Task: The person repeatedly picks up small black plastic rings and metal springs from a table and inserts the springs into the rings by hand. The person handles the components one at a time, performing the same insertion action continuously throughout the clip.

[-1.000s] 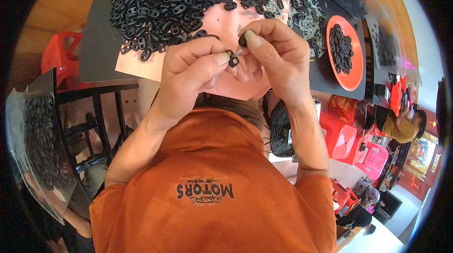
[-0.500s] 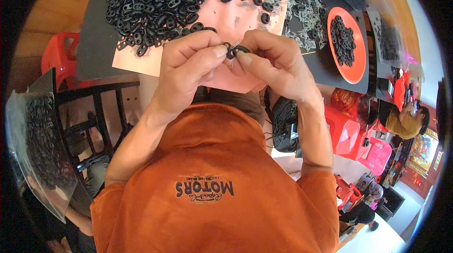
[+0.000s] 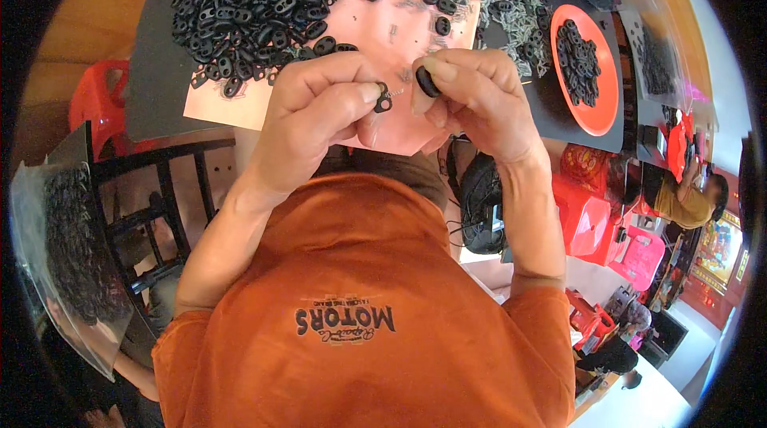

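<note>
Over the near part of the pink sheet (image 3: 359, 25), we see the left hand (image 3: 319, 105) pinching a two-holed black plastic insert (image 3: 383, 98), coil spring (image 3: 394, 93) jutting rightward, and the right hand (image 3: 485, 101) pinching a black oval cord-lock shell (image 3: 427, 82), just apart! Right of the sheet, we've got a red-orange plate (image 3: 597, 115) bearing black pieces (image 3: 578, 61).

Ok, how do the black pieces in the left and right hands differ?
The left piece shows an open hole; the right piece shows a smooth, rounded side. A spring juts from the left piece; none shows on the right piece. Both are black; the left hand and right hand pinch one each.
</note>
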The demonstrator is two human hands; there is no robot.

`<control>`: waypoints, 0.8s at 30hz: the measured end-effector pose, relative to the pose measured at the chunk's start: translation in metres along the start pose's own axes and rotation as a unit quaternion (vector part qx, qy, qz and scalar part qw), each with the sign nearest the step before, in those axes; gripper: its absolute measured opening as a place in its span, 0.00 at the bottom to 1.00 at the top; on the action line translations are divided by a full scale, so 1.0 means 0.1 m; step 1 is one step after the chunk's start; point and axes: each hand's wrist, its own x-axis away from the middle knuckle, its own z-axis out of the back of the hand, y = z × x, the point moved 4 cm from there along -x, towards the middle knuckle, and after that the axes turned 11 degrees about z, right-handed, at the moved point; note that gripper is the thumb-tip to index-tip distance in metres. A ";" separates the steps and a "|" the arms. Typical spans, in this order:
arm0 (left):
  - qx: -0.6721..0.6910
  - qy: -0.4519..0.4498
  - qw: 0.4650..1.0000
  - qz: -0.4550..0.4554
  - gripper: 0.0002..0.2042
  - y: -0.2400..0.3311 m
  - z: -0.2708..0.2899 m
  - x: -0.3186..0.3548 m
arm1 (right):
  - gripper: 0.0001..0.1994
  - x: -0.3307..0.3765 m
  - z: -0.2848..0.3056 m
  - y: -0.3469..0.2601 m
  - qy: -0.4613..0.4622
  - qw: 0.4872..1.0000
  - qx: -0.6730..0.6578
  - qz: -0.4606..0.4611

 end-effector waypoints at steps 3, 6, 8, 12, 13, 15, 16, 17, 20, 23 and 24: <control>-0.014 0.001 1.000 0.001 0.10 0.02 0.01 0.00 | 0.14 0.01 0.00 -0.04 -0.013 1.000 -0.019 -0.013; -0.022 0.009 1.000 0.001 0.10 0.02 0.00 0.01 | 0.13 0.01 -0.01 -0.04 -0.015 0.999 -0.032 -0.023; -0.029 0.002 1.000 -0.003 0.09 0.05 -0.01 0.01 | 0.12 0.02 -0.01 -0.02 -0.005 0.999 -0.029 -0.025; -0.027 0.001 1.000 -0.010 0.09 0.05 -0.01 0.03 | 0.12 0.01 -0.01 0.01 -0.008 1.000 -0.017 -0.019; -0.035 -0.001 0.999 -0.009 0.09 0.04 -0.01 0.03 | 0.12 0.01 -0.01 0.00 -0.016 1.000 -0.018 -0.016; -0.039 0.000 0.999 -0.008 0.09 0.03 -0.01 0.02 | 0.10 -0.01 -0.01 0.01 -0.028 1.000 -0.008 -0.004; -0.035 0.005 0.999 -0.008 0.08 0.04 -0.02 0.02 | 0.10 -0.02 -0.01 0.01 -0.034 0.999 -0.003 0.002; -0.031 0.009 0.999 -0.007 0.08 0.04 -0.02 0.02 | 0.09 -0.02 -0.01 0.01 -0.029 1.000 -0.003 0.001; -0.054 0.008 0.998 -0.013 0.08 0.02 0.01 0.01 | 0.08 -0.03 -0.01 0.01 -0.018 1.000 0.002 -0.005; -0.039 0.015 0.999 -0.005 0.08 -0.02 0.03 0.02 | 0.06 -0.04 -0.04 0.01 -0.021 1.000 0.003 0.005; -0.038 0.013 0.999 -0.009 0.08 -0.02 0.03 0.02 | 0.06 -0.05 -0.07 0.03 -0.023 0.999 -0.003 0.024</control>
